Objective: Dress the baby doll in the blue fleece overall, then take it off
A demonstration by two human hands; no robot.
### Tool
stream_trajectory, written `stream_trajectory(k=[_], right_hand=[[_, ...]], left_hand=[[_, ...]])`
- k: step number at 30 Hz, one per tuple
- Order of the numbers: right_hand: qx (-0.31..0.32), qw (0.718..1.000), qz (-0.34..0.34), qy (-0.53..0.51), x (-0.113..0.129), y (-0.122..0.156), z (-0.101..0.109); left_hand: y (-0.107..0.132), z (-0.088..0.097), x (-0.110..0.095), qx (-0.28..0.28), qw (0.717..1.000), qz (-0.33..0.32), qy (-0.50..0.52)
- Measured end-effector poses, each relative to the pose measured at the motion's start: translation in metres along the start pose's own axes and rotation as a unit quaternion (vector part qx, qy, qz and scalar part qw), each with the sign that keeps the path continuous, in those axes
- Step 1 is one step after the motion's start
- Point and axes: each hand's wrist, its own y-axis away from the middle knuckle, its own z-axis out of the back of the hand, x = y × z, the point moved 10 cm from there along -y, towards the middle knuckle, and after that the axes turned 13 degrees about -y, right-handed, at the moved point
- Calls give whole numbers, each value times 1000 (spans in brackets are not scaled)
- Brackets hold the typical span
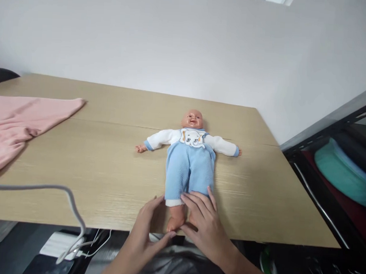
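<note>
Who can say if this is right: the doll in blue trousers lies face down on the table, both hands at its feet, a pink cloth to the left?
Wrong in one respect: the doll lies face up, not face down, as the head view shows. The left hand and right hand are at its feet, the pink cloth to the left.

A baby doll (190, 161) in a white top and blue trousers lay on its back on the light wooden bench (108, 170), arms spread, feet at the near edge. The left hand (147, 228) cupped one bare foot between thumb and fingers; the right hand (205, 222) lay flat over the other leg, fingertips on the trouser hem. A pink cloth (20, 122) lay well apart at the left
</note>
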Motion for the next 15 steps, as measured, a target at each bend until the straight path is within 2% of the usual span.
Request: stream_trajectory(k=[5,8,11,13,15], right_hand=[[-36,999,1,-2,0,5,1],[-82,996,-17,24,-5,21,12],[-159,983,-81,31,-21,49,31],[-184,973,-136,17,-37,68,36],[-180,970,-163,8,-47,79,34]], left_hand=[[-4,1,-3,4,1000,-7,10],[-3,6,-9,-15,1000,-16,-21],[-2,13,-19,-49,995,-27,-83],[-6,10,-34,-41,990,-64,-119],[-13,0,-52,-12,984,-117,-137]])
